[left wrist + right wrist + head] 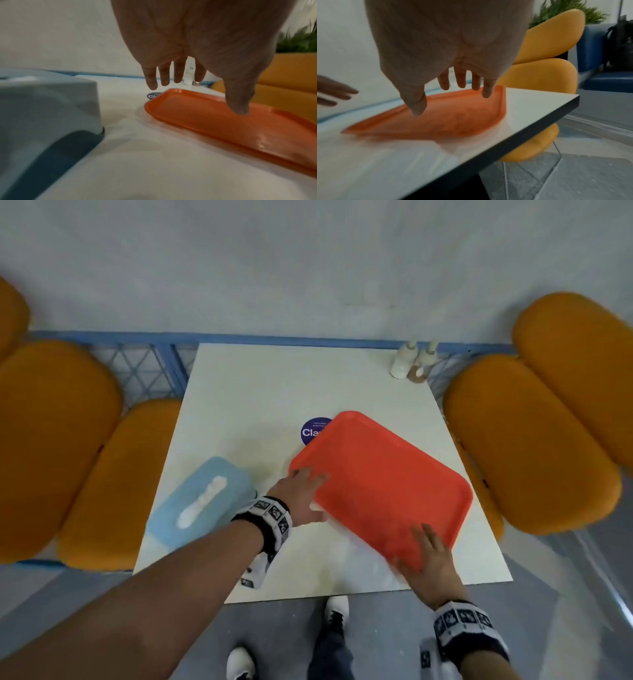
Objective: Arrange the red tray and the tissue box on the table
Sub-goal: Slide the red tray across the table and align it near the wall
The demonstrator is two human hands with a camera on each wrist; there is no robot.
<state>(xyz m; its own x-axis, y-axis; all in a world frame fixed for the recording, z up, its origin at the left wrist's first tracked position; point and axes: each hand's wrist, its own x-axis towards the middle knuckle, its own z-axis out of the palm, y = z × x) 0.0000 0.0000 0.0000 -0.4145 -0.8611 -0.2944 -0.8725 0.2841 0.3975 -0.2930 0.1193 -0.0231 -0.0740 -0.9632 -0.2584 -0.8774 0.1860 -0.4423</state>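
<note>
Squaring up the red tray looks like the step in hand, w/ both hands at its near edges. Taking the tray as landmark, left to right:

Well left of the tray, the tissue box sits askew near the table's left edge, pale blue, tissue poking out the top, nobody touching it. Just left of the tray, the left hand reaches over the left corner, fingers straight and spread, holding nothing; from the left wrist view the fingertips seem to hover above the rim, contact unclear. A purple sticker peeks out from under the tray's far-left corner. The tray itself lies flat but rotated vs. the table edges, right of centre. At its near-right corner the right hand lies flat, fingers extended, not clamped on anything; whether it presses or only hovers, can't tell, frames are blurry. Far beyond the tray, small bottles stand at the table's back-right corner.

To do it well: prob. flat palms on opposite corners, rotate till edges run parallel w/ the table, slide not lift, keep clear of the bottles, then straighten the box beside it.
</note>
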